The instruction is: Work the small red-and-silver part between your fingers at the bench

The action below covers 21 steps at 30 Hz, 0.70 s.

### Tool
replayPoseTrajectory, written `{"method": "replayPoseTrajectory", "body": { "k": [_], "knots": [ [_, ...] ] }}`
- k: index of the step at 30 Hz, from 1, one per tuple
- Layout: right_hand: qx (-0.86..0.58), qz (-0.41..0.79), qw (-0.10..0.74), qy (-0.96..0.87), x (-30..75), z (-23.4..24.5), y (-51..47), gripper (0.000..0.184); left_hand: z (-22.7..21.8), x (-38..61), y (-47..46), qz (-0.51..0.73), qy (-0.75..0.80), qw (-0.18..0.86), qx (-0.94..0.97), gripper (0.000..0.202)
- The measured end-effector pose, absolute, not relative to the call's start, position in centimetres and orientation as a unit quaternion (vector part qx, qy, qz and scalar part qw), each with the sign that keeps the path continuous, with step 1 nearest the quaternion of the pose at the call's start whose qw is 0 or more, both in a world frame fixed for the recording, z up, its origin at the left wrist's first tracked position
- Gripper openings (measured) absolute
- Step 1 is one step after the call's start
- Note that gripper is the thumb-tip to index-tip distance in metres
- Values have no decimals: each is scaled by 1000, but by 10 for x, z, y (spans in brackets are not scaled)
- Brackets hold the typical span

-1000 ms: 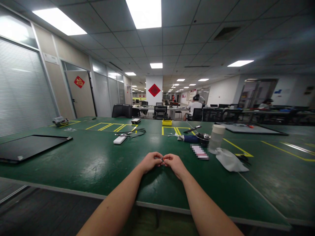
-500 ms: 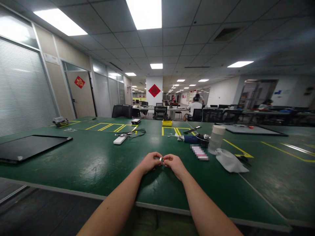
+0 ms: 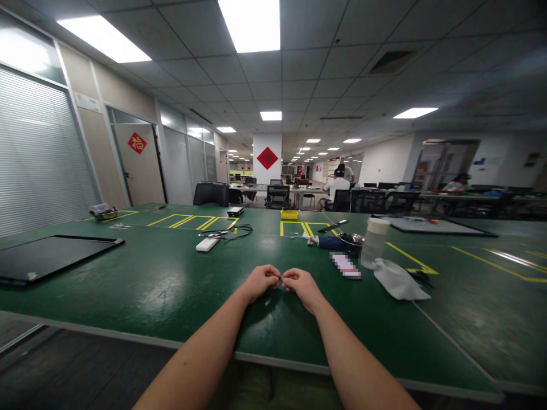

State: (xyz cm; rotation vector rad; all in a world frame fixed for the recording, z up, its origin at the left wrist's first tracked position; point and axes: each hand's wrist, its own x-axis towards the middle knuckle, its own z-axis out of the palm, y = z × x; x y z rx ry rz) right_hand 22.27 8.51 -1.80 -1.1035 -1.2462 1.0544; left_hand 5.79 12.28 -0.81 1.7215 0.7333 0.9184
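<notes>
Both hands meet over the green tabletop (image 3: 200, 302), close to its front edge. My left hand (image 3: 260, 283) is closed in a pinch, thumb against fingertips. Facing it, my right hand (image 3: 302, 286) pinches in the same way, its fingertips almost touching the left ones. Whatever small thing sits between them is mostly hidden by the fingers, too small to name. To the right of my right hand lies a flat pinkish object (image 3: 345, 265), blurred out by pixels.
Right of my hands stand a translucent cylindrical container (image 3: 375, 245), a metal bowl (image 3: 352, 242) and a white pouch (image 3: 399, 280). A white power strip (image 3: 207, 243) with black cable lies ahead left. A black panel (image 3: 55, 257) is far left; a yellow box (image 3: 289, 214) is at the back.
A small shiny piece with a bit of orange showed between my fingertips before; now the fingers cover it. Both hands have stayed in nearly the same place.
</notes>
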Motion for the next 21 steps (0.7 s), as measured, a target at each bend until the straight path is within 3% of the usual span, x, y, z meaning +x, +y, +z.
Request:
{"method": "replayPoseTrajectory", "body": {
  "k": [21],
  "knots": [
    [-460,452,556,-524,222,-15,82,13,-12,58,127,383,300,537,689,20]
  ]
}}
